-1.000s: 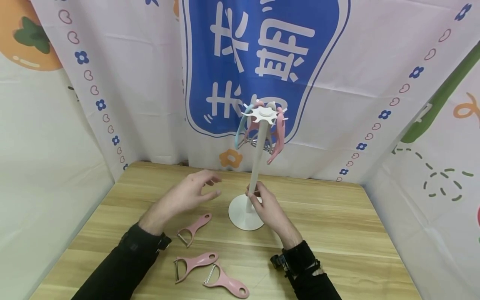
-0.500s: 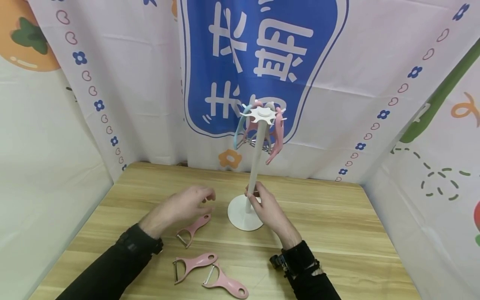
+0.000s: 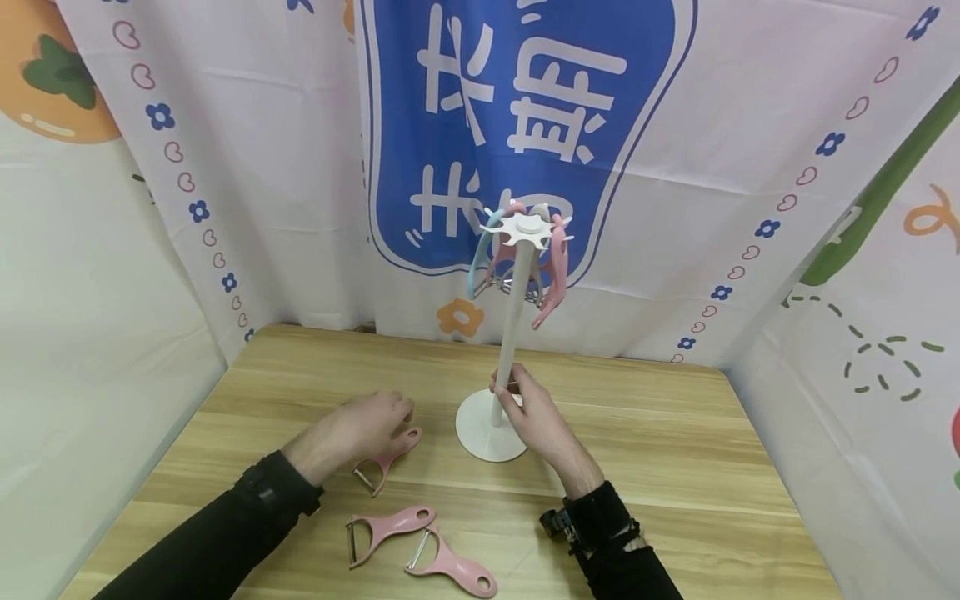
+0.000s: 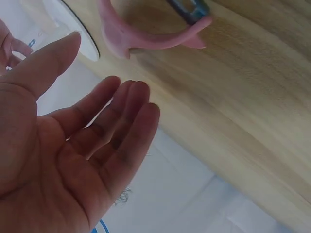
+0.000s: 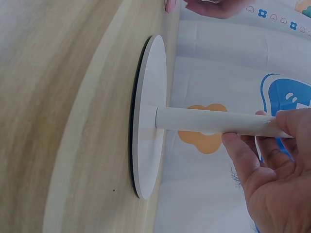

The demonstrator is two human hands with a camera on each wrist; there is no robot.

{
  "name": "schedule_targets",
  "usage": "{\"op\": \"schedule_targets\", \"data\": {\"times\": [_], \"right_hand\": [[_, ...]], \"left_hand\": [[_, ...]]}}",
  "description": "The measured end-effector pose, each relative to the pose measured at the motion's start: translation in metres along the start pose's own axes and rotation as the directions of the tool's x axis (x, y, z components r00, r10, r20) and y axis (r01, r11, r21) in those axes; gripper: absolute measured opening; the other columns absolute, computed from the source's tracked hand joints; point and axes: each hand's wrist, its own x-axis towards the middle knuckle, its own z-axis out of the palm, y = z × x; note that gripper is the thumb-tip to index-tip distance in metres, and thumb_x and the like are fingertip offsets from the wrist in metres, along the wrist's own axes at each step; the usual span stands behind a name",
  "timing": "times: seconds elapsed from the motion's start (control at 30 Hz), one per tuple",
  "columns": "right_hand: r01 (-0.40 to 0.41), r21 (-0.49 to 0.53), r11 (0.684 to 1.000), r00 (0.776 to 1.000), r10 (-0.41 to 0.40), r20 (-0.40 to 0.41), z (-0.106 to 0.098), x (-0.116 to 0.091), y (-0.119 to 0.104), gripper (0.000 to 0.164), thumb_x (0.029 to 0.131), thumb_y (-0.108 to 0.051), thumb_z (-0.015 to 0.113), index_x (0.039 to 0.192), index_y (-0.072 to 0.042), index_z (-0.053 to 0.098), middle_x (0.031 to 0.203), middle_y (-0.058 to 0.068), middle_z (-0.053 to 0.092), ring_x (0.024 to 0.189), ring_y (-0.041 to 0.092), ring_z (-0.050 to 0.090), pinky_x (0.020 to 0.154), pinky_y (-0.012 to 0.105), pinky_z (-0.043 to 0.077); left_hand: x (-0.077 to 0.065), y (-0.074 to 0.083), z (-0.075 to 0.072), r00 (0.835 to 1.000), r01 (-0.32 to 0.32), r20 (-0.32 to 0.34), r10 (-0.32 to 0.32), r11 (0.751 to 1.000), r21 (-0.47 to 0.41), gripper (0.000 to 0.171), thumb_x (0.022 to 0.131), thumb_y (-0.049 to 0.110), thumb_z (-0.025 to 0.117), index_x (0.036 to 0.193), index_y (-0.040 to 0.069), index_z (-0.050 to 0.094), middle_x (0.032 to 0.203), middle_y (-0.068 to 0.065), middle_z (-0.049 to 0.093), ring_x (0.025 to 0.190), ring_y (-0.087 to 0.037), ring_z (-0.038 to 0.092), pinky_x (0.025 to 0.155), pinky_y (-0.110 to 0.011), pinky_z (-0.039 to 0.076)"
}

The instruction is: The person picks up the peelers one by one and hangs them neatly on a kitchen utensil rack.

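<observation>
My left hand (image 3: 360, 429) hovers over a pink peeler (image 3: 402, 443) on the table, its fingers loosely bent. In the left wrist view its thumb and fingers are apart with nothing between them, and the peeler (image 4: 114, 34) lies just beyond the fingertips. The right hand (image 3: 538, 421) holds the lower pole of a white stand (image 3: 511, 333) between thumb and fingers. Its round base (image 5: 153, 141) sits on the wood. From the hooked top (image 3: 528, 227) hang several peelers, among them a pink peeler (image 3: 557, 267) and a light blue peeler (image 3: 477, 267).
Two more pink peelers lie nearer the front: one peeler (image 3: 401, 521) touches or nearly touches the other peeler (image 3: 457, 568). The wooden table (image 3: 675, 467) ends at a printed cloth backdrop (image 3: 315, 208); cloth also hangs at both sides.
My left hand has come down and toward me, from beside the stand to over the nearest pink peeler. The right hand keeps its hold on the pole.
</observation>
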Motion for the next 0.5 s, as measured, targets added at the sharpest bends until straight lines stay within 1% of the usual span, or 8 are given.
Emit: {"op": "schedule_targets", "data": {"times": [0.07, 0.13, 0.27, 0.4, 0.5], "right_hand": [[0.002, 0.002, 1.000, 1.000, -0.002, 0.001, 0.000, 0.000, 0.000, 0.025, 0.109, -0.022, 0.052, 0.132, -0.011, 0.053, 0.121, 0.001, 0.063, 0.117, 0.018, 0.063, 0.102, 0.042, 0.052], [0.001, 0.001, 1.000, 1.000, -0.001, 0.000, 0.000, 0.000, 0.000, 0.026, 0.109, -0.022, 0.052, 0.132, -0.010, 0.054, 0.121, 0.001, 0.063, 0.117, 0.018, 0.064, 0.102, 0.043, 0.052], [-0.003, 0.008, 1.000, 1.000, 0.003, 0.001, 0.000, 0.000, -0.001, 0.028, 0.109, -0.021, 0.052, 0.133, -0.008, 0.054, 0.122, 0.001, 0.063, 0.117, 0.018, 0.063, 0.101, 0.042, 0.053], [-0.005, 0.001, 1.000, 1.000, 0.005, 0.000, 0.000, 0.000, -0.001, 0.024, 0.109, -0.021, 0.052, 0.131, -0.012, 0.054, 0.121, 0.000, 0.063, 0.116, 0.018, 0.063, 0.100, 0.040, 0.054], [-0.006, 0.003, 1.000, 1.000, 0.006, -0.001, -0.001, 0.000, -0.002, 0.022, 0.109, -0.020, 0.053, 0.130, -0.015, 0.054, 0.122, 0.000, 0.063, 0.115, 0.017, 0.063, 0.100, 0.039, 0.054]], "left_hand": [[-0.001, 0.000, 0.001, 1.000, 0.007, 0.024, -0.007, 1.000, -0.006, 0.028, 0.092, 0.029, 0.077, 0.102, 0.007, 0.064, 0.092, -0.003, 0.058, 0.080, -0.018, 0.056, 0.071, -0.038, 0.054], [-0.001, -0.001, 0.003, 0.999, 0.010, 0.044, -0.010, 1.000, -0.008, 0.031, 0.086, 0.026, 0.082, 0.100, 0.007, 0.062, 0.090, -0.003, 0.056, 0.079, -0.018, 0.055, 0.070, -0.038, 0.053], [0.000, -0.001, 0.007, 0.998, 0.007, 0.059, -0.008, 1.000, 0.017, 0.037, 0.080, 0.026, 0.087, 0.096, 0.006, 0.061, 0.089, -0.004, 0.055, 0.078, -0.019, 0.054, 0.068, -0.038, 0.052], [0.001, -0.003, 0.011, 0.999, -0.004, 0.055, 0.002, 0.999, 0.047, 0.037, 0.079, 0.024, 0.088, 0.097, 0.006, 0.061, 0.088, -0.004, 0.055, 0.078, -0.019, 0.054, 0.067, -0.037, 0.053], [0.001, -0.004, 0.011, 0.999, -0.015, 0.044, 0.013, 0.999, 0.046, 0.034, 0.078, 0.018, 0.088, 0.097, 0.005, 0.062, 0.088, -0.004, 0.056, 0.078, -0.019, 0.054, 0.068, -0.038, 0.053]]}}
